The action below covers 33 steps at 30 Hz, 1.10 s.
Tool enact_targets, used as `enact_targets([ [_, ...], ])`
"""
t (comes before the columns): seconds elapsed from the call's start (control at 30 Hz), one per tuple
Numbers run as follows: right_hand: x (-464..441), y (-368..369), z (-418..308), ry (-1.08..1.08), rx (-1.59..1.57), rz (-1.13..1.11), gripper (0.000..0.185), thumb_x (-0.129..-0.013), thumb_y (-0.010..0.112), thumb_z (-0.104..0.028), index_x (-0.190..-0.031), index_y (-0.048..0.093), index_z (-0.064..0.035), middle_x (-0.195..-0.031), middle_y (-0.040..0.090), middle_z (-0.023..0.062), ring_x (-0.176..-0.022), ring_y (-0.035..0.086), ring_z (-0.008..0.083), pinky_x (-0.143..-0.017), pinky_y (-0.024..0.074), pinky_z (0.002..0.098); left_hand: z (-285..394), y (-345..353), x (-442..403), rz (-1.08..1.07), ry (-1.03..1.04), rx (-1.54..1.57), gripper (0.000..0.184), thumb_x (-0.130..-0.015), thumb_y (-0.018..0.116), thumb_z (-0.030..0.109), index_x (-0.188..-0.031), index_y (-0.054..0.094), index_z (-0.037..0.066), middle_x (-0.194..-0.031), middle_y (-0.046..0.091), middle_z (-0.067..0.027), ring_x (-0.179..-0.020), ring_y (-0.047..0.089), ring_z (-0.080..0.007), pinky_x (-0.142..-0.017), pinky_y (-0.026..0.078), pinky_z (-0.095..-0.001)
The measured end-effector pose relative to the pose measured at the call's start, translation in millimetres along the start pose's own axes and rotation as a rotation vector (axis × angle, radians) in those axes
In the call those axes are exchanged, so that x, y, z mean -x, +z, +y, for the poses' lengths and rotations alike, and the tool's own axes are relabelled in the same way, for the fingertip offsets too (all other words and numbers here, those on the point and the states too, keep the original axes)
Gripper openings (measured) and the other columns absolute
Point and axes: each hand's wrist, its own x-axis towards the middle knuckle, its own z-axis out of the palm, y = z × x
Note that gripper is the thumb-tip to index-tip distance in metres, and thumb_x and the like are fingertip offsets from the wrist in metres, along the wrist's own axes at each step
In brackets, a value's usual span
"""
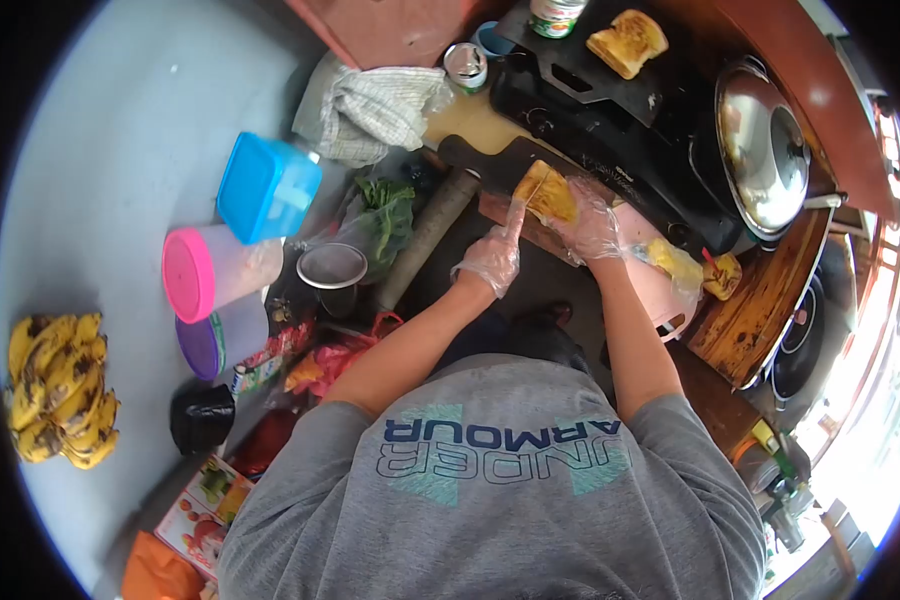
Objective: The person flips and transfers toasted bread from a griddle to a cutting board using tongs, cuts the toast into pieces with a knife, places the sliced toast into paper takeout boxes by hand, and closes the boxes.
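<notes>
My left hand [490, 258], in a clear plastic glove, stretches its index finger to the near left edge of a browned slice of toast [548, 192]. My right hand [594, 222], gloved the same way, grips that slice from its right side. The toast is tilted above a dark board [495, 158] and a pinkish-brown surface. On the black flat plate of the stove [610, 130] lies another piece of toast [627, 43]. A yellow item in plastic [673, 265] sits to the right of my right hand.
A lidded pan [762, 150] stands at the right. Left are a cloth [375, 110], a blue container [270, 187], a pink-lidded tub [192, 275], a steel cup [332, 268] and bananas [62, 390]. Opened tins [466, 66] stand at the back.
</notes>
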Motion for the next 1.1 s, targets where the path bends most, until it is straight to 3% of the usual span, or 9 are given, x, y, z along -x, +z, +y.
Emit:
enact_targets([
  [0.17,1,-5,-2,0.016,0.027,-0.034,0.084,-0.080,0.077,-0.044,-0.147,0.050,-0.0030,-0.151,0.052,0.0177,-0.142,0.046,0.0327,-0.118,0.0371,0.0442,23,-11,-6,-0.104,-0.056,-0.140,0.081,-0.093,0.050,0.006,-0.164,0.010,0.007,-0.118,0.066,-0.0294,-0.102,0.070,-0.0408,-0.088,0.057,-0.0491],
  [0.23,1,-9,-5,-0.014,-0.005,-0.019,0.082,-0.080,0.080,-0.040,-0.146,0.051,-0.0015,-0.149,0.053,0.0201,-0.139,0.049,0.0356,-0.118,0.0381,0.0424,23,-8,-14,-0.089,-0.059,-0.164,0.070,-0.099,0.044,0.011,-0.163,0.016,0.010,-0.125,0.065,-0.0291,-0.105,0.070,-0.0427,-0.089,0.058,-0.0488],
  [0.33,0,-12,-9,0.003,0.028,-0.036,0.083,-0.080,0.079,-0.041,-0.147,0.050,-0.0026,-0.149,0.053,0.0196,-0.140,0.049,0.0355,-0.117,0.0383,0.0433,27,-10,-20,-0.205,-0.092,-0.221,0.069,-0.099,0.043,0.010,-0.162,0.016,0.006,-0.122,0.065,-0.0303,-0.103,0.070,-0.0411,-0.087,0.058,-0.0482],
  [0.7,1,11,5,-0.033,0.043,0.078,0.079,-0.077,0.080,-0.041,-0.142,0.053,-0.0048,-0.143,0.059,0.0163,-0.135,0.052,0.0357,-0.114,0.0402,0.0465,9,23,-30,-0.155,-0.084,-0.208,0.064,-0.102,0.045,0.016,-0.160,0.021,0.007,-0.119,0.066,-0.0291,-0.101,0.071,-0.0441,-0.086,0.058,-0.0500],
  [0.77,0,10,6,0.003,0.051,0.008,0.083,-0.077,0.079,-0.047,-0.146,0.051,-0.0097,-0.150,0.053,0.0123,-0.140,0.048,0.0345,-0.114,0.0381,0.0534,3,21,-30,-0.170,-0.014,-0.207,0.063,-0.100,0.045,0.013,-0.160,0.023,0.009,-0.119,0.067,-0.0293,-0.101,0.070,-0.0452,-0.087,0.057,-0.0515],
  [0.9,3,7,0,0.032,0.051,0.035,0.081,-0.078,0.077,-0.048,-0.146,0.051,-0.0111,-0.151,0.052,0.0106,-0.141,0.046,0.0333,-0.115,0.0365,0.0543,-2,27,-43,-0.066,-0.035,-0.119,0.061,-0.101,0.044,0.013,-0.159,0.025,0.014,-0.122,0.067,-0.0293,-0.106,0.069,-0.0450,-0.094,0.054,-0.0530],
  [1.1,0,-8,-8,0.105,0.059,-0.027,0.081,-0.081,0.073,-0.049,-0.149,0.048,-0.0133,-0.156,0.048,0.0088,-0.145,0.042,0.0334,-0.118,0.0323,0.0544,1,11,-33,-0.197,-0.071,-0.189,0.062,-0.100,0.044,0.011,-0.159,0.023,0.011,-0.123,0.066,-0.0295,-0.107,0.067,-0.0458,-0.091,0.054,-0.0538],
])
